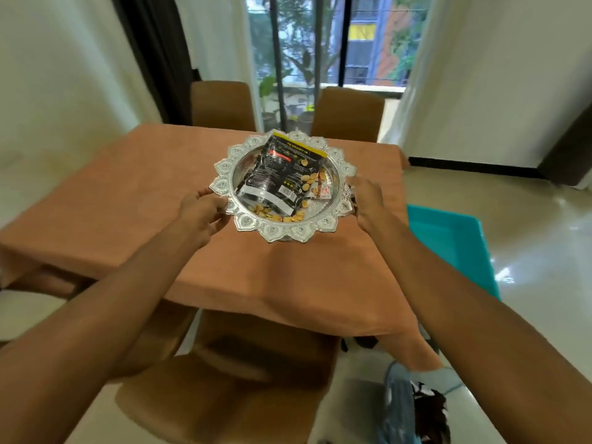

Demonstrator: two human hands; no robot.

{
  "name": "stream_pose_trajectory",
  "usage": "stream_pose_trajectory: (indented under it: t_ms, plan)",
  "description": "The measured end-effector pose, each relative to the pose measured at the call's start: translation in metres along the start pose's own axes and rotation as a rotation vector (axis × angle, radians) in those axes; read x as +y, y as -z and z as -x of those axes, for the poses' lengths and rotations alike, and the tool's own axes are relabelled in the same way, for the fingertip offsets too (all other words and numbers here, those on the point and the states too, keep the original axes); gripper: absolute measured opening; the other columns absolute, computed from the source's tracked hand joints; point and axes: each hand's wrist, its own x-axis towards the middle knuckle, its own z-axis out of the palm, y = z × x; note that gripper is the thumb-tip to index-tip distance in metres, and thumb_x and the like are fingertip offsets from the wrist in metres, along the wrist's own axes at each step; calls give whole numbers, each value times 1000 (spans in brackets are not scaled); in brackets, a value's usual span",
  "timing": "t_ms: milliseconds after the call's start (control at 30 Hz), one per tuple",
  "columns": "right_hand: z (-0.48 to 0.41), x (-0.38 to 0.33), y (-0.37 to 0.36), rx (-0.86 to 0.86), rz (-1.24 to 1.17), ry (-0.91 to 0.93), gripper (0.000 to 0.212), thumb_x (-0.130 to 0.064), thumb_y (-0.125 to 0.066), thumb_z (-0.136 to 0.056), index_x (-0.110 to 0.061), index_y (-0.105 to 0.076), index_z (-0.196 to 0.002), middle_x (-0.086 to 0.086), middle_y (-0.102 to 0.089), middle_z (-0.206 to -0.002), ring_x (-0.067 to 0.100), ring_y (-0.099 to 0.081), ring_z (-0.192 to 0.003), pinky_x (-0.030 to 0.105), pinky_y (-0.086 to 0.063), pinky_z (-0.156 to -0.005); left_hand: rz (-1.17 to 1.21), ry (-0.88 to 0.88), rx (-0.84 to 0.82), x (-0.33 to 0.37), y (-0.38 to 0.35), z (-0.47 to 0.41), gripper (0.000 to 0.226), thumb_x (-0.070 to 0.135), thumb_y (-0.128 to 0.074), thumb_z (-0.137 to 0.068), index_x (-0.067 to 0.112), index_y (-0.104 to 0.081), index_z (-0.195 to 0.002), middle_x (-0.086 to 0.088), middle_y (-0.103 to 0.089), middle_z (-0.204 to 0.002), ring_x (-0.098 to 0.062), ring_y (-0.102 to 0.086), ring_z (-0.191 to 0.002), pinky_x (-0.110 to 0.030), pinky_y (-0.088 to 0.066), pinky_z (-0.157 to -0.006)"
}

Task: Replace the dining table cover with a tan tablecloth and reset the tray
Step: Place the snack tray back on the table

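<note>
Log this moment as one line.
cloth: tan tablecloth on table | left hand, right hand: gripping silver tray rim | tray: black packet, nuts

chairs: two brown padded chairs [224,104] at the far side, another brown padded chair [243,379] up close
tub: teal plastic tub [461,245] on the glossy floor, right side
window: tall dark-framed window [320,40], potted plants [288,107] outside

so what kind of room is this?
Likely a home dining room: a table under a tan tablecloth, upholstered chairs around it, and a balcony window behind. Both hands hold an ornate silver tray.
</note>
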Motion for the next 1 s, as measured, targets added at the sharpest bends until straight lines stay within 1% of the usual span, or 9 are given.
stream_pose_trajectory:
  t_ms: [100,200,400,467,567,667,733,867,1000]
  plan:
    - [-4,10,-39,-48,40,-25,9,-11,-62,-83,-14,-70,-82,-2,-67,-62,15,-62,-51,29,-51,-51,19,16,82,0,33,-11,29,-6,-61,-88,20,-49,-88,-2,-61,-78,-14,-58,-70,-30,-53,-64]
    - [-6,25,-75,-107,60,-45,7,-11,-62,-84,-15,-67,-85,2,-63,-69,17,-59,-54,30,-47,-54,33,38,153,-3,62,-24,28,-4,-61,-90,21,-49,-89,-2,-62,-81,-14,-58,-71,-29,-52,-65]
    - [0,48,-134,-119,61,-86,6,-13,-62,-82,-18,-66,-80,-2,-64,-65,15,-60,-50,28,-49,-50,47,73,170,-7,115,-63,25,-2,-60,-90,19,-51,-101,0,-62,-82,-13,-58,-70,-28,-52,-65]
    - [2,58,-156,-103,58,-88,4,-14,-62,-80,-18,-65,-80,-1,-63,-66,16,-59,-51,27,-48,-49,43,71,148,-3,135,-84,26,-3,-60,-89,21,-52,-98,0,-64,-82,-12,-59,-69,-27,-52,-64]
    - [3,69,-182,-62,62,-82,6,-12,-61,-85,-16,-64,-82,1,-63,-70,16,-60,-53,29,-48,-50,42,69,105,3,156,-116,30,-4,-60,-87,24,-53,-92,2,-67,-81,-11,-60,-69,-27,-51,-62]
    - [7,79,-210,28,61,-58,7,-10,-60,-88,-15,-62,-83,1,-62,-71,14,-57,-52,28,-45,-51,22,65,17,12,179,-149,34,-5,-59,-84,28,-53,-89,7,-69,-70,-7,-61,-61,-24,-51,-55]
    - [11,81,-230,79,46,-59,8,-10,-61,-87,-15,-61,-80,-1,-60,-66,13,-56,-49,27,-44,-50,15,62,-28,22,194,-168,33,-5,-60,-84,27,-55,-90,8,-69,-66,-6,-60,-58,-21,-51,-52]
    - [18,81,-257,160,36,-64,9,-10,-59,-87,-16,-60,-81,0,-59,-68,14,-54,-53,29,-42,-53,-33,68,-126,42,210,-198,32,-3,-59,-83,27,-56,-92,4,-66,-75,-9,-57,-63,-23,-50,-54]
    - [17,75,-267,231,-32,-40,12,-6,-58,-88,-14,-63,-81,-4,-63,-59,7,-58,-43,21,-45,-42,-37,87,-174,54,205,-221,33,-6,-60,-81,25,-56,-92,2,-66,-78,-10,-58,-64,-21,-50,-50]
